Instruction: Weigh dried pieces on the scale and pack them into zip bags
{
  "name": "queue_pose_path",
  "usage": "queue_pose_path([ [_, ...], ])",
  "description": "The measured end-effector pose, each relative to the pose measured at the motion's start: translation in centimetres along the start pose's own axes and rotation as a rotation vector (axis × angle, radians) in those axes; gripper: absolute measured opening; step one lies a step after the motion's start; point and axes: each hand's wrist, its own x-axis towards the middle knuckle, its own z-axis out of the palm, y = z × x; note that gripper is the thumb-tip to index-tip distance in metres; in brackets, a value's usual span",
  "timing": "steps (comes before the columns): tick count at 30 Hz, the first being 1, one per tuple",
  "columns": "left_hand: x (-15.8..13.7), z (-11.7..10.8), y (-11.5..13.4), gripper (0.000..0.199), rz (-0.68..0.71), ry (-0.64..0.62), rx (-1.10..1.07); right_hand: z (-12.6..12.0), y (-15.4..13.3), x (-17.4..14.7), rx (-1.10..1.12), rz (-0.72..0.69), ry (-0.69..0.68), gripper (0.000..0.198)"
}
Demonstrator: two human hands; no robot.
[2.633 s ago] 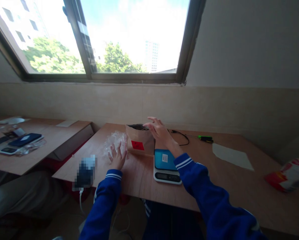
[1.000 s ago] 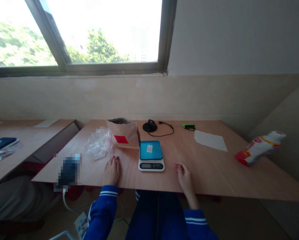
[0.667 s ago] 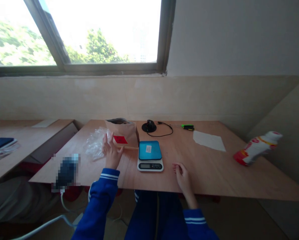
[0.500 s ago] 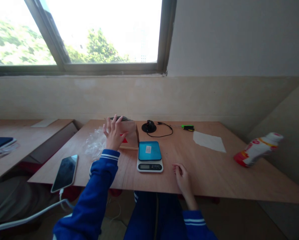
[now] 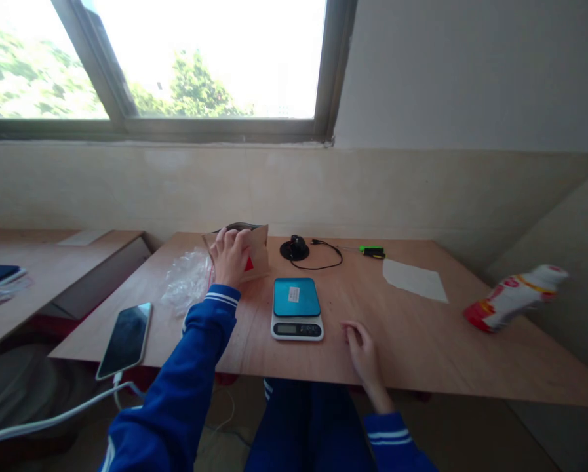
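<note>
My left hand has its fingers hooked over the top edge of a brown open-topped cardboard box with a red mark on its near side. Dark material shows at the box's opening, and the inside is otherwise hidden. Right of the box lies a kitchen scale with a blue top plate and a small display, nothing on it. My right hand rests near the table's front edge, right of the scale, fingers loosely curled with nothing visible in them. Crumpled clear plastic lies left of the box.
A phone on a white cable lies at the left front. Behind the scale stand a black round base and its cable. Further right are a green-and-black screwdriver, a paper sheet and a red-and-white bottle.
My left hand's fingers have gone from spread to curled over the box's edge. The box has turned and shifted away from the scale. My right hand stays put.
</note>
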Motion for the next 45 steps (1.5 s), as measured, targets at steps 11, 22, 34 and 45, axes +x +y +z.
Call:
queue_pose_path([
  [11, -5.5, -1.1, -0.7, 0.015, 0.135, 0.119, -0.235, 9.0, -20.1, 8.6, 0.067, -0.771, -0.649, 0.026],
  [22, -9.0, -0.7, -0.2, 0.018, 0.229, 0.180, -0.299, 12.0, -20.2, 10.2, -0.742, -1.216, -0.796, 0.023],
  [34, -9.1, -1.9, 0.1, 0.034, 0.226, 0.190, -0.325, 13.2, -19.5, 7.8, -1.004, -1.318, -0.746, 0.022],
  [45, -8.9, -1.4, 0.1, 0.012, 0.182, 0.195, -0.335, 12.8, -20.6, 8.3, -0.962, -1.076, -0.840, 0.021],
])
